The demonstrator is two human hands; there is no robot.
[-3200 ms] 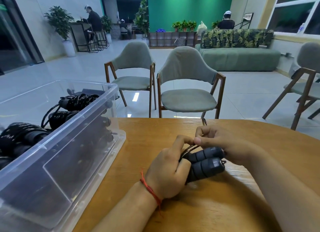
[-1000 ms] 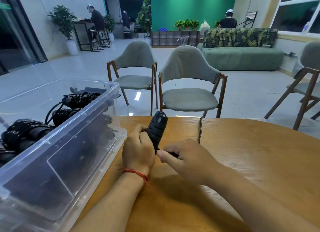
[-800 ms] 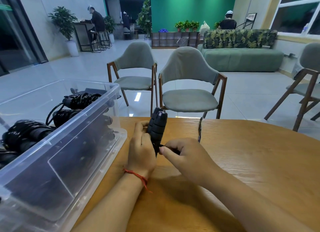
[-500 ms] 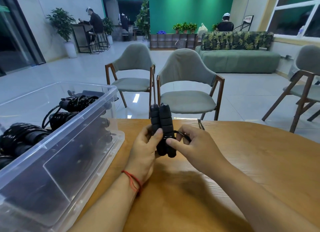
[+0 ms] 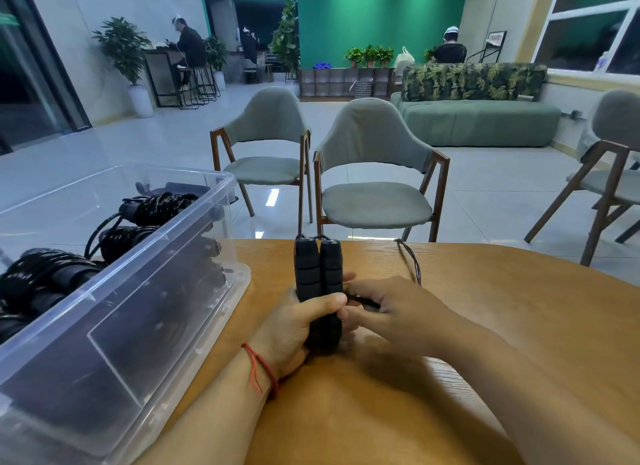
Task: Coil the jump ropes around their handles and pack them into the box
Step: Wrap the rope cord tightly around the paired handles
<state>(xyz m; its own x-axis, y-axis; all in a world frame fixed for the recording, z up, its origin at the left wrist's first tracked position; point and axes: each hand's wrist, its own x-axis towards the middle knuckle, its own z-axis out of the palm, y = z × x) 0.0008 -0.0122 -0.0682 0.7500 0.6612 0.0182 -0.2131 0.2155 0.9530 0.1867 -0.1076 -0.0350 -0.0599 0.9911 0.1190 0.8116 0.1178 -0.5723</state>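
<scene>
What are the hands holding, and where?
The left hand grips both black handles together at their lower half; the right hand pinches the rope beside them.

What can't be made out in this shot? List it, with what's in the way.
All head view.
- Lower ends of the handles: wrapped by the left hand, so any turns there are hidden.
- The rope beyond the table far edge: drops out of sight.
- The stretch under the right hand, which pinches it: covered, blurred.
- The coiled ropes in the box: cut by the left edge, dimmed by the cloudy wall.
</scene>
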